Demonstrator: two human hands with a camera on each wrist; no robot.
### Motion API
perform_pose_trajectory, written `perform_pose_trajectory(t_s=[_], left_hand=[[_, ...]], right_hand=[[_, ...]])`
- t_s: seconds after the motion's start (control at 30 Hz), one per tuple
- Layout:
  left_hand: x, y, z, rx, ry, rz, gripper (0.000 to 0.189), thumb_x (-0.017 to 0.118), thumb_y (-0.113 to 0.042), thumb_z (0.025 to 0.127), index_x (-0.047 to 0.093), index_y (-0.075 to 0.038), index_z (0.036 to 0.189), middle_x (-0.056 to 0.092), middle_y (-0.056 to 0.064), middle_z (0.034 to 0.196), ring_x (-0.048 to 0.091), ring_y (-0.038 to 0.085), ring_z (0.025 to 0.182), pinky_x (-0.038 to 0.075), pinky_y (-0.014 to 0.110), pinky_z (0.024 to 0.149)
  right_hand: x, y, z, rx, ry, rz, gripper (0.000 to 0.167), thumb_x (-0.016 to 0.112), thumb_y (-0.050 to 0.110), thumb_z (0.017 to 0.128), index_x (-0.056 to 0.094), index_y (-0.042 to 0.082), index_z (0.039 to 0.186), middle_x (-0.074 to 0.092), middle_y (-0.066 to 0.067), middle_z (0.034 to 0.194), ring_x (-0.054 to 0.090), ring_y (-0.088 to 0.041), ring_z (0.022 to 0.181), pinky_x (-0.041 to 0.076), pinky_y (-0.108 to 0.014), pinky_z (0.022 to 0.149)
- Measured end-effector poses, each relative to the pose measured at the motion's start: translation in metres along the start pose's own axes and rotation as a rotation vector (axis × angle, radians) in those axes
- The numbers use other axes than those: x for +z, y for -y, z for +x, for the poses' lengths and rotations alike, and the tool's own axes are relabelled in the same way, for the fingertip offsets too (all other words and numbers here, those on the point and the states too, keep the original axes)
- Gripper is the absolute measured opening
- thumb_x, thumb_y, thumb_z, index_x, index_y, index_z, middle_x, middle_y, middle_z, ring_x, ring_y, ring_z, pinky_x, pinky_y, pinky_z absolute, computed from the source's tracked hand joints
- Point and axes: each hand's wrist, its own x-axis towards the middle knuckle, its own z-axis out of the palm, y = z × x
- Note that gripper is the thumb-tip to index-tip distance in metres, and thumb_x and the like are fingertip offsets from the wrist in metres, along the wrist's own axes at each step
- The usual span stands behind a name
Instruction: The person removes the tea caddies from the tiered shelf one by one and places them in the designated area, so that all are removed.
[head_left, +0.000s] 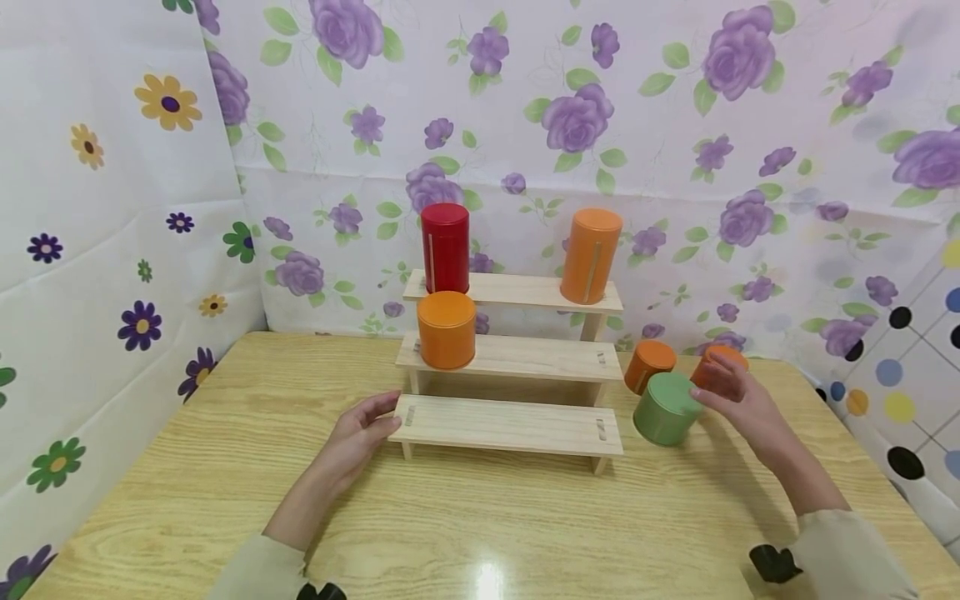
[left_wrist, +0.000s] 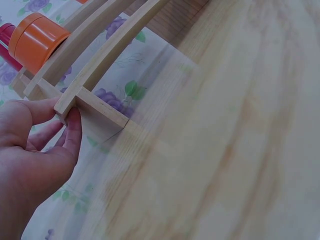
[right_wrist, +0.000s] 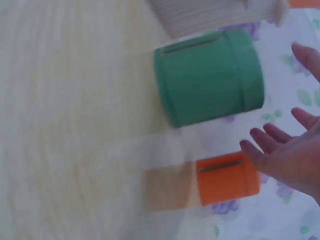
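A three-step wooden rack [head_left: 506,422] stands on the table. At the left end of its lowest board, my left hand [head_left: 358,440] pinches the wood between thumb and fingers, as the left wrist view also shows. My right hand [head_left: 742,408] is beside a green canister [head_left: 666,410], its fingers spread and nothing gripped. In the right wrist view, a gap shows between those fingers and the green canister [right_wrist: 210,77]. Behind the right hand is a partly hidden orange canister [head_left: 726,357]; another small orange canister [head_left: 649,365] stands close to the rack's right side.
On the top step are a tall red canister [head_left: 446,248] at the left and a tall light-orange canister [head_left: 592,256] at the right. A shorter orange canister [head_left: 447,330] sits on the middle step's left end. A flowered cloth [head_left: 330,200] hangs behind the table [head_left: 247,417].
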Motion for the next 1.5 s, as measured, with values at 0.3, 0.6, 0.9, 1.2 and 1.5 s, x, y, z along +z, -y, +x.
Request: perform_pose_trajectory(t_s=[0.3,0.6,0.9,1.2,1.5], left_hand=[[0.000,0.000,0.000,0.001,0.005,-0.011,0.053,0.054,-0.001,0.096,0.033,0.009,0.143,0.034,0.022,0.141,0.041,0.018,0.118,0.041,0.018,0.095],[-0.001,0.001,0.000,0.004,0.006,-0.008,0.053,0.054,-0.001,0.096,0.032,0.009,0.143,0.034,0.022,0.141,0.041,0.018,0.118,0.041,0.018,0.095],[-0.001,0.001,-0.001,0.004,0.003,-0.014,0.053,0.054,-0.001,0.096,0.032,0.009,0.143,0.034,0.022,0.140,0.042,0.017,0.117,0.041,0.018,0.095],[0.000,0.000,-0.002,0.012,0.003,-0.011,0.053,0.054,0.000,0.096,0.032,0.011,0.143,0.034,0.024,0.140,0.043,0.016,0.116,0.041,0.018,0.095],[0.000,0.001,0.000,0.015,-0.001,-0.019,0.052,0.054,0.001,0.095,0.034,0.010,0.143,0.035,0.022,0.140,0.044,0.016,0.116,0.041,0.019,0.096]], right_hand=[[0.009,0.034,-0.002,-0.027,-0.087,-0.009,0.074,0.058,0.028,0.099,0.014,0.004,0.154,0.024,-0.028,0.151,0.029,-0.047,0.133,0.042,-0.009,0.084],[0.029,0.064,-0.001,-0.105,-0.139,-0.017,0.067,0.059,0.026,0.098,0.025,-0.002,0.149,0.036,-0.026,0.146,0.037,-0.043,0.130,0.041,-0.008,0.087],[0.053,0.089,0.003,-0.174,-0.072,0.064,0.064,0.062,0.021,0.097,0.029,-0.003,0.147,0.039,-0.024,0.143,0.039,-0.040,0.130,0.042,-0.011,0.090],[0.080,0.110,0.018,-0.135,0.016,0.108,0.064,0.064,0.023,0.095,0.032,0.002,0.147,0.041,-0.018,0.145,0.039,-0.034,0.132,0.042,-0.015,0.093],[0.110,0.128,0.032,-0.193,0.086,0.165,0.061,0.064,0.021,0.095,0.035,0.004,0.146,0.042,-0.015,0.144,0.041,-0.031,0.132,0.043,-0.027,0.098]])
